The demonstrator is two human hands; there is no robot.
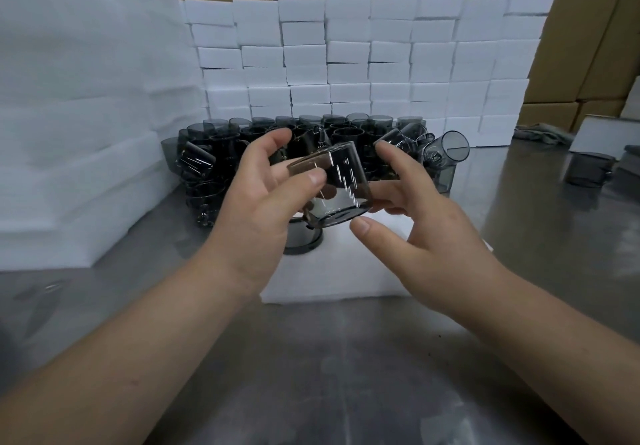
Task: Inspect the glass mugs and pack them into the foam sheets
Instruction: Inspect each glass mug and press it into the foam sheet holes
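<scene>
A smoky grey glass mug [341,185] is gripped by the left hand [263,202] above a flat white foam sheet [332,271]; the right hand [415,216] is kept open beside it. Inspection is judged underway. A heap of unpacked grey mugs [259,147] is left; wrapped white foam blocks [346,57] are stacked behind.

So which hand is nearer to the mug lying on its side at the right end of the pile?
Right. The right hand is just left of and below that mug; the left hand is farther left.
</scene>
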